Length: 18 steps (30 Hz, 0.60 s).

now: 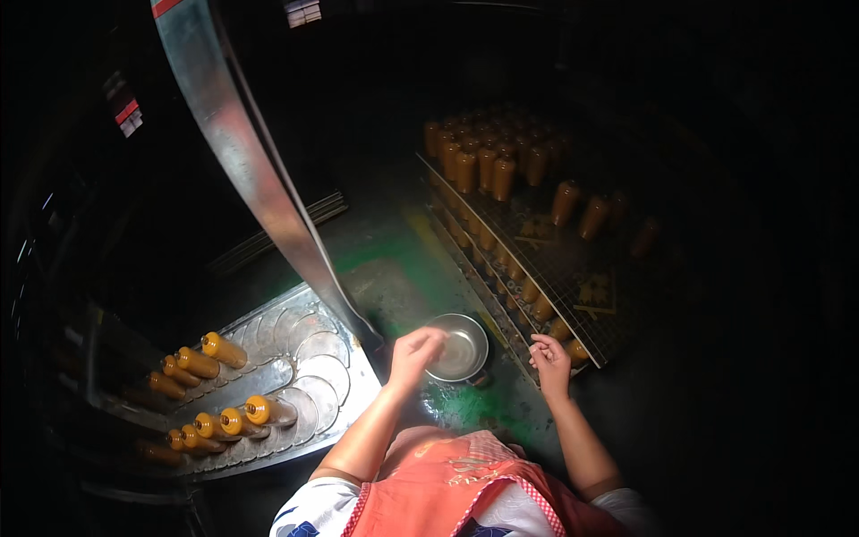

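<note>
My left hand (414, 353) is over the near left rim of a round metal basin (472, 356), its fingers bent and smeared by motion. Whether it holds anything cannot be made out. The basin looks pale and shiny inside. To the right of it, my right hand (551, 362) is raised beside a wire-mesh rack, fingers loosely curled and partly apart, with nothing seen in them. Many glossy orange-brown bottle-shaped pieces (503, 179) stand on that rack (573, 300), with more on a level below.
At left, a metal conveyor table (362, 394) with overlapping round plates (324, 374) carries several similar orange-brown pieces (268, 410). A tall metal post (259, 183) rises between table and rack. The green-stained floor (385, 268) looks wet near the basin. Surroundings are very dark.
</note>
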Motion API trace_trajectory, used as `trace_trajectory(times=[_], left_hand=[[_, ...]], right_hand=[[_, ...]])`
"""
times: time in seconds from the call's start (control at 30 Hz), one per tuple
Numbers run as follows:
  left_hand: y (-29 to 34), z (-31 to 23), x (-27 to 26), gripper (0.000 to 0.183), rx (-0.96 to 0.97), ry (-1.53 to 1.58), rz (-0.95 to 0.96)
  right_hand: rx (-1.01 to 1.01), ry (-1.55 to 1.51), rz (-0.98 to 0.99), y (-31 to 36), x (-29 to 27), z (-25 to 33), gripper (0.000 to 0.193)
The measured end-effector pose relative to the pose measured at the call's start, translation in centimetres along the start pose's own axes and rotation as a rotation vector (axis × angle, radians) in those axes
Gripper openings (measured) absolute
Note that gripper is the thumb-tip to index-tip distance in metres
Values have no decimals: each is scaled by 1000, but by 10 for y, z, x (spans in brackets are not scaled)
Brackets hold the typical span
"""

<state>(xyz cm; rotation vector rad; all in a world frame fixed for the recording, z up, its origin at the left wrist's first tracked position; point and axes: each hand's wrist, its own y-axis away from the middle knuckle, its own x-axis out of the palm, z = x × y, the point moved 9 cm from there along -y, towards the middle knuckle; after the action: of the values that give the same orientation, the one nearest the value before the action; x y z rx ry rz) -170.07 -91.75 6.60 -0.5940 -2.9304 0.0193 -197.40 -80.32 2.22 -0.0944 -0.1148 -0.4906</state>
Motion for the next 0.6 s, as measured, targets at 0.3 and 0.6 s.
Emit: trace_trajectory(times=[0.3,0.6], left_hand=[[-187,37,184,19,-11,-166,246],[-501,102,316,20,312,-276,121]], right_hand=[[-10,100,-581,34,-261,3,24],[-4,363,-631,-147,-374,50,44]])
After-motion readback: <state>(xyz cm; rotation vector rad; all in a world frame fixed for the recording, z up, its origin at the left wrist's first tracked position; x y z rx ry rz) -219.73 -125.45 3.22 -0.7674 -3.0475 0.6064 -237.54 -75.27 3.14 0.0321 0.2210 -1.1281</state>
